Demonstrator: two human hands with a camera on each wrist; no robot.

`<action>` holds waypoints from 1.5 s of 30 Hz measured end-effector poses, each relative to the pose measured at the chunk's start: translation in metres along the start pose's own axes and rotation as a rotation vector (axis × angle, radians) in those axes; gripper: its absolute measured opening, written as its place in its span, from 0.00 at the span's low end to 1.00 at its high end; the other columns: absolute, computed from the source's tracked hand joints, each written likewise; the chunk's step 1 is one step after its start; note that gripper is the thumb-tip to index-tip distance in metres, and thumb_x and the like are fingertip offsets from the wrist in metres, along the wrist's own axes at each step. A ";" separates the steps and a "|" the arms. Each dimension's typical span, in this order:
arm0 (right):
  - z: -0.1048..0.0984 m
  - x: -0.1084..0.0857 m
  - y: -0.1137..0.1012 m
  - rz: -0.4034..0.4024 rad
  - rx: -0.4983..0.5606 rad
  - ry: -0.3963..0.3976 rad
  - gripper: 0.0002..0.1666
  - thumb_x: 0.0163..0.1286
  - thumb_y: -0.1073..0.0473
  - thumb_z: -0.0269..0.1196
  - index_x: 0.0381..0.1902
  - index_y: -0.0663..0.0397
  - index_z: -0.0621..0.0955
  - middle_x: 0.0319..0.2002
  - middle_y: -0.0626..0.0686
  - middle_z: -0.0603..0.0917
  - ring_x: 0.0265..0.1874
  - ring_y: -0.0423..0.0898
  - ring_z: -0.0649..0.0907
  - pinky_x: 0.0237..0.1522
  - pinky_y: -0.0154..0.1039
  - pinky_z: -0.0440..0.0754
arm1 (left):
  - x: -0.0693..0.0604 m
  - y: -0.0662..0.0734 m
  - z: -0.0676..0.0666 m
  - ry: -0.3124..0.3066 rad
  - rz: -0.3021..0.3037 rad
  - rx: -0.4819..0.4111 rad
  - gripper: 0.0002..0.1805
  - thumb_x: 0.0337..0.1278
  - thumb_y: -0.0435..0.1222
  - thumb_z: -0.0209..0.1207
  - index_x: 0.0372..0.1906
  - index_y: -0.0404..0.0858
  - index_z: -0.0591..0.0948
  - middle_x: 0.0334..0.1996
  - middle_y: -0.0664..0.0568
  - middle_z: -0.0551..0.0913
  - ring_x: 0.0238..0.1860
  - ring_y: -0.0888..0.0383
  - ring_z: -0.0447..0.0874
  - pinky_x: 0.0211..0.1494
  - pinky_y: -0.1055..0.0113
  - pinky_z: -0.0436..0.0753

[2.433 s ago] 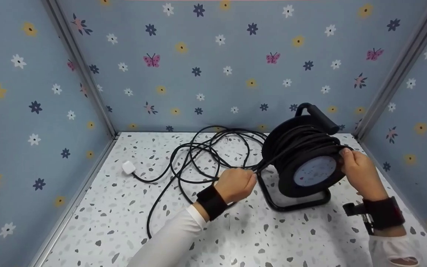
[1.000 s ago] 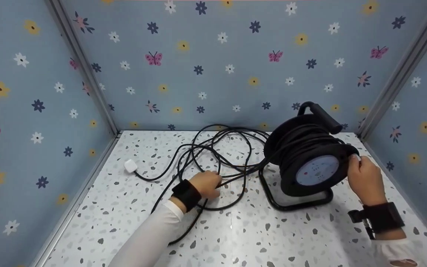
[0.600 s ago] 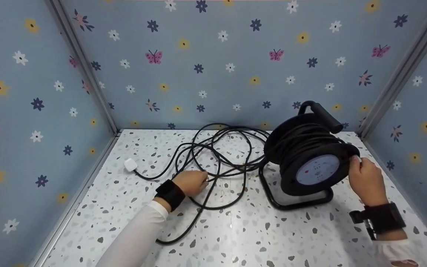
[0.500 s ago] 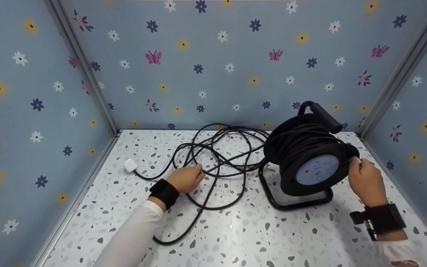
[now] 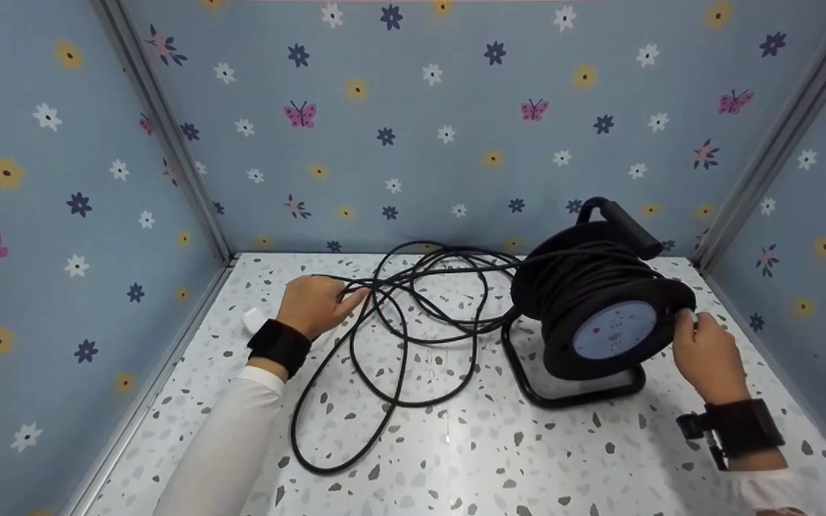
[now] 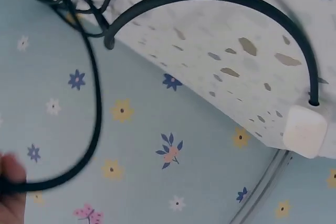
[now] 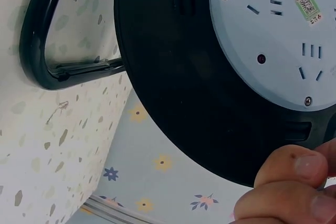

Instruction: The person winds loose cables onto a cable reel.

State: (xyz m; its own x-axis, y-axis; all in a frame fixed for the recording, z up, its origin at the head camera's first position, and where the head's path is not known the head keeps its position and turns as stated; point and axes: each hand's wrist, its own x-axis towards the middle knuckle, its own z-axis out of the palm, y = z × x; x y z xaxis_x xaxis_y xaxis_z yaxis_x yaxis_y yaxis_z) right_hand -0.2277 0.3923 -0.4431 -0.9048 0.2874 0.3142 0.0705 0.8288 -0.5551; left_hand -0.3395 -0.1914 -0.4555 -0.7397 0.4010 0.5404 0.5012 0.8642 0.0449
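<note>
A black cable reel (image 5: 660, 308) stands at the right of the head view, its pale socket panel (image 5: 614, 330) facing the person. Curled fingers of my right hand (image 5: 710, 355) grip the reel at its right rim; in the right wrist view those fingers (image 7: 286, 203) partly hide what they hold there. At the left, my left hand (image 5: 316, 304) holds the black cable (image 5: 323, 471), which crosses its fingertips in the left wrist view. From that hand one length runs to the top of the drum. Loose loops lie between hand and reel. The white plug (image 5: 252, 319) lies behind my left wrist, partly covered.
The reel rests on a black tube stand (image 5: 585, 398) and has a carrying handle (image 5: 630, 229) on top. Blue flowered panels (image 5: 456, 143) close the back and both sides of the white speckled tabletop (image 5: 499, 466).
My left hand has moved from beside the reel leftward and back, along the cable, which now stretches straighter to the drum. The reel has turned slightly since the earliest frame; my right hand remains on it.
</note>
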 end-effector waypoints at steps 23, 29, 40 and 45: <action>0.001 0.000 0.020 0.002 -0.062 -0.276 0.29 0.89 0.45 0.36 0.28 0.54 0.68 0.26 0.55 0.70 0.26 0.54 0.72 0.33 0.48 0.67 | -0.008 0.039 -0.005 -0.062 0.170 -0.441 0.26 0.73 0.33 0.48 0.15 0.51 0.59 0.15 0.66 0.52 0.19 0.67 0.45 0.30 0.66 0.57; 0.021 -0.007 0.027 -0.017 -0.055 -0.367 0.29 0.89 0.47 0.41 0.25 0.52 0.70 0.24 0.53 0.72 0.25 0.51 0.73 0.33 0.47 0.70 | 0.003 0.070 0.006 -0.123 0.235 -0.400 0.25 0.74 0.36 0.47 0.15 0.50 0.59 0.14 0.65 0.52 0.18 0.66 0.48 0.28 0.67 0.59; 0.058 -0.033 0.010 -0.062 -0.095 -0.342 0.27 0.86 0.53 0.49 0.21 0.52 0.71 0.22 0.54 0.75 0.23 0.52 0.75 0.29 0.49 0.72 | 0.020 0.113 0.026 -0.219 0.269 -0.304 0.26 0.83 0.41 0.47 0.19 0.48 0.62 0.15 0.63 0.56 0.17 0.62 0.55 0.26 0.65 0.60; 0.072 -0.046 -0.003 -0.070 -0.097 -0.328 0.27 0.85 0.55 0.50 0.20 0.52 0.71 0.21 0.54 0.75 0.22 0.52 0.75 0.28 0.50 0.73 | 0.029 0.130 0.031 -0.231 0.273 -0.275 0.24 0.84 0.42 0.47 0.21 0.47 0.65 0.16 0.62 0.58 0.18 0.60 0.60 0.26 0.63 0.65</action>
State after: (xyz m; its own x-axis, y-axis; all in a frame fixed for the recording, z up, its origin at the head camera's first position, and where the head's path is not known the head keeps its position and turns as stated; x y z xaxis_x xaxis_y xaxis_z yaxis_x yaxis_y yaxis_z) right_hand -0.2169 0.3421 -0.5117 -0.9945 0.0717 0.0761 0.0287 0.8873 -0.4604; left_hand -0.3099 -0.0583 -0.4596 -0.6288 0.6877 0.3630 0.7698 0.6166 0.1652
